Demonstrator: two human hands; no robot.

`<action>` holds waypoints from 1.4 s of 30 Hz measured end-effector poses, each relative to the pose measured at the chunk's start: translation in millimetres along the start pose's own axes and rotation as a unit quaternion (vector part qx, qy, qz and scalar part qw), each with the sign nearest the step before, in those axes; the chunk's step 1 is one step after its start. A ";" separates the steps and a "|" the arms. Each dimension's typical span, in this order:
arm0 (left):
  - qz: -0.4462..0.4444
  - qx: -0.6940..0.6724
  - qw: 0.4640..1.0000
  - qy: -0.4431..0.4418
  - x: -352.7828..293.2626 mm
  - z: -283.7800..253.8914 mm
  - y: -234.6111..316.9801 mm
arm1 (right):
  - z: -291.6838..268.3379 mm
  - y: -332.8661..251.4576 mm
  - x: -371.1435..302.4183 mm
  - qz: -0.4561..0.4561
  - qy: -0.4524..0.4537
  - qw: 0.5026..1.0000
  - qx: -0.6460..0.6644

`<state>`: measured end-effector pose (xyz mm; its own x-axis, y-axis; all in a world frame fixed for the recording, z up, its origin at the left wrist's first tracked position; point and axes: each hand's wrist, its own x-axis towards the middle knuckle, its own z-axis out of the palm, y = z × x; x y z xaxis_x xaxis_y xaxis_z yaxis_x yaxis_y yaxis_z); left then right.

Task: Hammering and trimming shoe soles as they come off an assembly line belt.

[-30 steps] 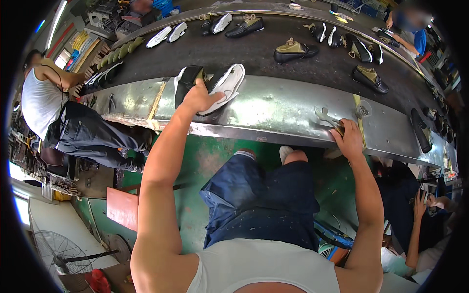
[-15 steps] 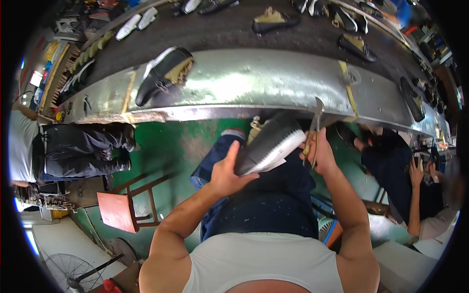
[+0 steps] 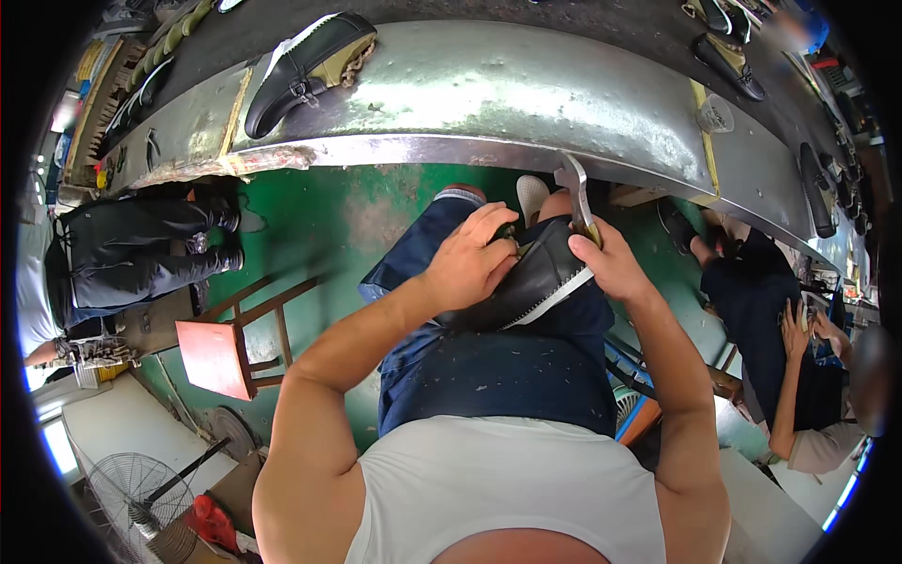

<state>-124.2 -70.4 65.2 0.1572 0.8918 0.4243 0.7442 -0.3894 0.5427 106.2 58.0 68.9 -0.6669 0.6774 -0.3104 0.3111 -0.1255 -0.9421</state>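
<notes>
A black shoe (image 3: 528, 288) with white stitching along its sole edge rests across my lap, sole edge toward me. My left hand (image 3: 470, 256) is at its opening, thumb and fingers closed on the edge beside the olive lining; the fingertips partly hide what they pinch. In my right hand (image 3: 611, 263) is a pair of metal pliers (image 3: 580, 195), held against the palm with the curved head pointing up and away. The right thumb lies against the shoe's end.
Beyond my knees runs a metal-edged bench (image 3: 451, 85) with a similar shoe (image 3: 305, 70) on it. A wooden stool (image 3: 214, 359) and a fan (image 3: 141, 498) stand to my left. Co-workers are at either side: dark trousers (image 3: 141, 249) left, a bare forearm (image 3: 789, 376) right.
My left hand has moved from under the shoe's near end to its opening. The shoe has turned and come closer to my lap. My right hand with the pliers has closed in on the shoe.
</notes>
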 end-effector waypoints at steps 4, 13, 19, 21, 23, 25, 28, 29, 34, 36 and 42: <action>0.079 -0.035 0.994 -0.062 -7.2 -6.5 -13.2 | 6.7 -13.9 3.2 -0.012 -0.050 0.999 0.012; -0.459 -0.125 0.869 0.140 -56.6 -7.9 -115.8 | 32.8 -48.4 15.1 -0.017 -0.022 0.992 -0.127; -0.278 -0.175 0.944 0.035 -3.8 -28.1 21.3 | 62.1 -57.5 38.1 -0.068 -0.052 0.987 -0.139; -0.313 -0.453 0.832 0.066 -17.0 -35.0 0.4 | 62.6 -56.9 28.6 -0.057 -0.083 0.993 -0.054; -0.297 -0.464 0.832 0.064 -34.0 -41.2 -16.2 | 60.5 -55.1 5.5 -0.078 -0.089 0.993 -0.020; -0.280 -0.483 0.827 0.063 -44.5 -39.8 -31.4 | 55.1 -49.7 -17.8 0.001 -0.102 0.994 -0.047; -0.282 -0.465 0.837 0.060 -49.7 -31.5 -39.3 | 57.6 -51.5 -32.5 0.068 -0.189 0.973 -0.113; -0.278 -0.437 0.853 0.063 -48.6 -29.1 -40.7 | 58.7 -47.8 -31.5 0.069 -0.187 0.973 -0.113; -0.280 -0.388 0.877 0.033 -44.3 -22.4 -52.5 | 61.4 -36.9 -12.0 0.072 -0.231 0.967 -0.074; -0.280 -0.398 0.873 0.036 -36.1 -25.9 -48.2 | 59.0 -36.7 -5.6 0.087 -0.239 0.967 -0.031; -0.275 -0.313 0.908 0.048 -26.9 -25.9 -49.0 | 49.2 -52.3 12.9 0.187 -0.267 0.945 0.013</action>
<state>-181.7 -81.2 46.0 -0.2064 0.9784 0.0101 0.1739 0.0266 0.9844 48.1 37.7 107.9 -0.7627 0.1215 -0.6353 0.5798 -0.3069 -0.7548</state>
